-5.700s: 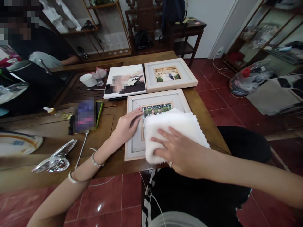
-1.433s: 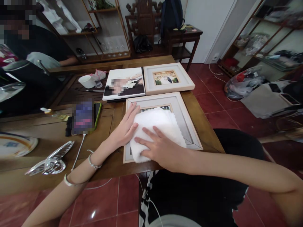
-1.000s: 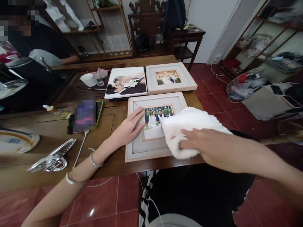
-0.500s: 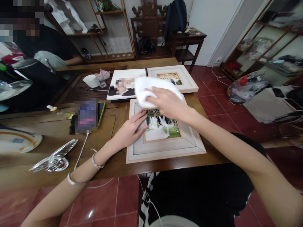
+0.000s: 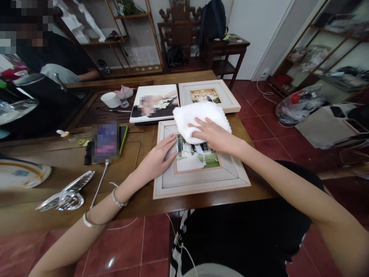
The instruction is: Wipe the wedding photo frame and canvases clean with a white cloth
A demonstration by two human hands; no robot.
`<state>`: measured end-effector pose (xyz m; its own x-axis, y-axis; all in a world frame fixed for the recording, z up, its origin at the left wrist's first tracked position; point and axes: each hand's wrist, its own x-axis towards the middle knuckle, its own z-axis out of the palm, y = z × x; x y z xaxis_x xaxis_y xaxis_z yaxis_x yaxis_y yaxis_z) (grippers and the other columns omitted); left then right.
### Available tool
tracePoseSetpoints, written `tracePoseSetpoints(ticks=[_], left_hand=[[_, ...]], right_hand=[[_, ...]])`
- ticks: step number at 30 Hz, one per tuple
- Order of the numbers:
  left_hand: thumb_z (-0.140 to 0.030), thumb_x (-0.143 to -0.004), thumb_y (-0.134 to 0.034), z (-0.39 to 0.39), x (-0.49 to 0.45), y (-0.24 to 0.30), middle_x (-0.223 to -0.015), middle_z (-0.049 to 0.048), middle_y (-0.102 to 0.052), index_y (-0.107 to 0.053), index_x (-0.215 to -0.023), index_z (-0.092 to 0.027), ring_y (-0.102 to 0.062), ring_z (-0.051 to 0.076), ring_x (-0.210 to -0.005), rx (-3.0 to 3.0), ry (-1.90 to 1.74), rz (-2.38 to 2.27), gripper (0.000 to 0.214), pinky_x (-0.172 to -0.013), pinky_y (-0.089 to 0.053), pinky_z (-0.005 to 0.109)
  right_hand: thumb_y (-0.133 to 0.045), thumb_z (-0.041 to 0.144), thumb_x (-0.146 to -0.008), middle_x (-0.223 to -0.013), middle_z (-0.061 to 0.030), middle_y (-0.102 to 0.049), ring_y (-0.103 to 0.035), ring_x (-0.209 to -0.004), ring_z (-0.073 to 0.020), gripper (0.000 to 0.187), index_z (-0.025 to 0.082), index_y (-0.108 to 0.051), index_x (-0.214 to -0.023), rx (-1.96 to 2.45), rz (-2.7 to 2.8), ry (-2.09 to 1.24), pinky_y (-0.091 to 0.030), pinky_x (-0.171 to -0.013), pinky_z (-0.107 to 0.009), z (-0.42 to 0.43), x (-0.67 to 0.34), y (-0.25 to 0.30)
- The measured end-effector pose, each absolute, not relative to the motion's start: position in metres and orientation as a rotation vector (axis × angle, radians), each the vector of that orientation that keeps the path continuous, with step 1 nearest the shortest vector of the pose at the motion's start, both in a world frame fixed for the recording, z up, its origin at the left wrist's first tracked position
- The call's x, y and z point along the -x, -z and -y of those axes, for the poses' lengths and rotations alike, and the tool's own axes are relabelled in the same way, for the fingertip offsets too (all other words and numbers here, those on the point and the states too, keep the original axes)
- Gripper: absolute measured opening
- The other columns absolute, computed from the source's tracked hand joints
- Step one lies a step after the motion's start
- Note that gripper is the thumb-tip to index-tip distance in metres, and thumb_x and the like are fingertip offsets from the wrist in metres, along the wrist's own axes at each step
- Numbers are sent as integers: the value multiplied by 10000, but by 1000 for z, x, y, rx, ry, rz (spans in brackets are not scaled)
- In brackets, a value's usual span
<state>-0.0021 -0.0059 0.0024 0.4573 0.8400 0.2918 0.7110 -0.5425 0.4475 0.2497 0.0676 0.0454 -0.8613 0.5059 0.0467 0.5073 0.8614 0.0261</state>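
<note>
Right hand: the right hand (image 5: pixel 215 134) lies palm down, fingers spread flat, pressing a fluffy white folded cloth (image 5: pixel 198 112).
Cloth: it rests on the far edge of the near pale wooden picture frame (image 5: pixel 201 185), hiding that frame's top rail and the upper part of its photo (image 5: pixel 198 162).
Left hand: the left hand (image 5: pixel 157 159) lies flat, fingers close together, on the frame's left border; fingertips touch the photo's edge.
Frame: flat at the near edge of the brown wooden table (image 5: pixel 135 200).
Beyond: a second pale frame (image 5: pixel 230 100), its near rail partly covered by the cloth, beside an unframed canvas print (image 5: pixel 152 104) that is blurred.
Left: a phone (image 5: pixel 106 142), screen blurred; a plate (image 5: pixel 23 175) cut off by the picture edge.
</note>
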Motion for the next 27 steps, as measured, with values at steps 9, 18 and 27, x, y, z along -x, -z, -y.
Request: tracePoseSetpoints(ticks=[9,18,27], left_hand=[[-398,-936,-544,14,-6,-2,-1375,181,-589,-606,-1294,-100,-557,304,-1285,-2303,-850,-1529,470,-1120,-418,503],[-344,-983,-439,22,-12,3,-1482,213,-449,-441,-1435,-64,-406,311,-1396,-2376,-771,-1522,532,-1172,-332,503],[-328,-1000,-386,21,-7,4,-1499,178,-437,-428,-1452,-125,-386,297,-1411,-2346,-767,-1503,498,-1176,-325,517]], right_hand=[[-423,-133,-751,-1539,-98,-419,-265,-1471,-325,589,194,-619,-1198,975,2849,175,-262,-1161,-593,-55,-266,-26],[-446,-101,-730,-1494,-145,-469,-380,-1399,-385,550,156,-628,-1181,937,2978,104,-352,-1088,-597,-18,-266,-44],[-441,40,-696,-799,-35,-675,-639,-675,-203,479,295,-601,-1069,867,2768,-119,-510,-555,-315,45,-313,-127]])
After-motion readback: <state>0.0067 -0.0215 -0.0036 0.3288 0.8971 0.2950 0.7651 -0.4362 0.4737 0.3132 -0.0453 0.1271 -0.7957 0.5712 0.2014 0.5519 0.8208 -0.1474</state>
